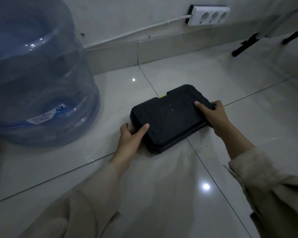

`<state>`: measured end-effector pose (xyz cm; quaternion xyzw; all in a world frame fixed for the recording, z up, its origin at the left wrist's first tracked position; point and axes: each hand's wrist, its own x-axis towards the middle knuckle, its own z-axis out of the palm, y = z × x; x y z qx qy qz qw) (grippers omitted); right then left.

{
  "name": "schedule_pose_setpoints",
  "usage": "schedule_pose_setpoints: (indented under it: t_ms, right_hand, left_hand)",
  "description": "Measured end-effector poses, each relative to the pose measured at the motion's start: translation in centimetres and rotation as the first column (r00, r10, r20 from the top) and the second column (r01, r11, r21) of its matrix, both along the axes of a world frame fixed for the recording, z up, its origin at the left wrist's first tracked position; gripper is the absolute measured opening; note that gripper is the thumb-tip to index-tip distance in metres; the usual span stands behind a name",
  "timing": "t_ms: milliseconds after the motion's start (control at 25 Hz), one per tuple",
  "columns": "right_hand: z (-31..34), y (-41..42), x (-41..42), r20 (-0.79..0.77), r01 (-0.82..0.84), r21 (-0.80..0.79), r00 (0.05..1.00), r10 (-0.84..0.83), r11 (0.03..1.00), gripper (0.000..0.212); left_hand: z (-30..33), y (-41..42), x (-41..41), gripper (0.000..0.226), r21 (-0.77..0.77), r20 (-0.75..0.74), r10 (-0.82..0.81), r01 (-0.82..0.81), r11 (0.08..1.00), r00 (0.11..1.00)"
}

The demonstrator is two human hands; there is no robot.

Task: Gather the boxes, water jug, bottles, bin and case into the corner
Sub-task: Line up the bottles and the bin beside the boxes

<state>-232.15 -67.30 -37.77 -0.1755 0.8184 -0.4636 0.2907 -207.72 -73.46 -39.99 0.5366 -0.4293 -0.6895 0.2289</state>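
- The black case (169, 117) lies flat on the floor (162, 186), beside the big water jug (36, 79).
- The left hand (130, 140) grips its near-left end.
- The right hand (213, 115) grips its right end.

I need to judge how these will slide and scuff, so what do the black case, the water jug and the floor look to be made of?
Black case: looks like moulded hard plastic, matte, with raised ribs and a small green latch.
Water jug: translucent blue plastic, glossy; highlights and the wall show through it.
Floor: large pale glazed tiles, probably ceramic; grout lines and mirror-like light spots.
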Motion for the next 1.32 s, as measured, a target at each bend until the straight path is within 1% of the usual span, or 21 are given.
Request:
schedule_pose_setpoints:
  t_ms: [40,160,280,360,440,520,600,640,720,800,920,1000,1080,1160,1200,1240,1280,1320]
  right_hand:
    - [0.2,0.3,0.3,0.016,0.004,0.000,1.000,-0.004,1.000,0.055]
    - [0.8,1.9,2.7,0.109,-0.018,0.035,0.994,0.014,0.999,0.057]
    - [1.2,4.1,6.9,0.217,-0.063,0.079,0.975,0.045,0.995,0.059]
    - [1.6,5.9,10.0,0.252,-0.129,0.131,0.963,0.093,0.983,0.064]
    - [1.9,7.6,13.7,0.302,-0.218,0.148,0.939,0.165,0.965,0.067]
    - [2.2,8.9,18.1,0.369,-0.365,0.146,0.882,0.292,0.919,0.066]
    - [2.4,9.4,23.2,0.418,-0.515,0.138,0.805,0.422,0.846,0.073]
    - [2.4,9.4,25.7,0.433,-0.563,0.139,0.774,0.462,0.814,0.076]
    - [2.4,8.5,31.0,0.465,-0.645,0.139,0.712,0.526,0.751,0.070]
    - [2.3,7.4,36.2,0.505,-0.712,0.125,0.645,0.574,0.691,0.065]
    - [2.3,5.6,42.1,0.526,-0.762,0.057,0.572,0.629,0.645,0.064]
    - [2.1,4.3,44.7,0.532,-0.768,0.035,0.556,0.639,0.639,0.063]
    - [1.8,3.2,46.3,0.547,-0.772,0.019,0.540,0.640,0.635,0.062]
    - [1.5,2.4,47.6,0.567,-0.782,0.014,0.519,0.640,0.623,0.061]
    - [1.4,2.1,48.3,0.575,-0.788,0.010,0.509,0.641,0.616,0.058]
    - [1.3,2.0,49.0,0.579,-0.787,0.003,0.504,0.641,0.617,0.056]
    - [1.2,1.9,49.7,0.573,-0.783,-0.001,0.509,0.642,0.622,0.055]
    - [1.1,1.9,50.3,0.547,-0.779,0.007,0.527,0.650,0.626,0.055]
  left_hand:
    - [0.1,0.0,0.1,0.083,0.018,-0.027,0.034,-0.034,0.999,0.999]
    - [1.4,-0.2,1.3,0.050,0.041,-0.105,0.147,-0.144,0.989,0.984]
    - [2.8,-0.1,4.9,0.043,0.092,-0.136,0.167,-0.156,0.983,0.976]
    - [3.4,1.0,8.7,0.044,0.126,-0.129,0.151,-0.135,0.983,0.980]
    - [4.1,3.1,13.8,0.046,0.108,-0.121,0.140,-0.127,0.986,0.983]
    - [4.4,5.2,19.4,0.045,0.089,-0.129,0.173,-0.162,0.983,0.976]
    - [4.8,7.3,25.5,0.041,0.098,-0.148,0.272,-0.260,0.961,0.951]
    - [4.9,8.2,28.3,0.037,0.113,-0.148,0.329,-0.314,0.943,0.933]
    - [4.9,9.5,34.0,0.033,0.141,-0.124,0.427,-0.410,0.901,0.896]
    - [4.9,10.2,39.2,0.036,0.130,-0.086,0.485,-0.473,0.872,0.870]
    - [5.5,9.9,44.7,0.036,0.042,-0.022,0.492,-0.491,0.870,0.870]
    - [6.0,9.2,46.8,0.035,-0.038,0.040,0.466,-0.465,0.885,0.884]
    - [6.3,8.5,48.0,0.038,-0.122,0.115,0.447,-0.434,0.893,0.887]
    - [6.0,8.3,49.0,0.050,-0.220,0.205,0.415,-0.372,0.902,0.886]
    - [5.6,8.4,49.5,0.060,-0.272,0.286,0.389,-0.315,0.909,0.876]
    - [4.9,8.6,49.8,0.071,-0.317,0.407,0.355,-0.235,0.919,0.842]
    - [4.1,9.0,49.9,0.079,-0.347,0.556,0.317,-0.132,0.929,0.769]
    - [3.5,9.5,49.7,0.084,-0.364,0.706,0.279,-0.005,0.931,0.651]
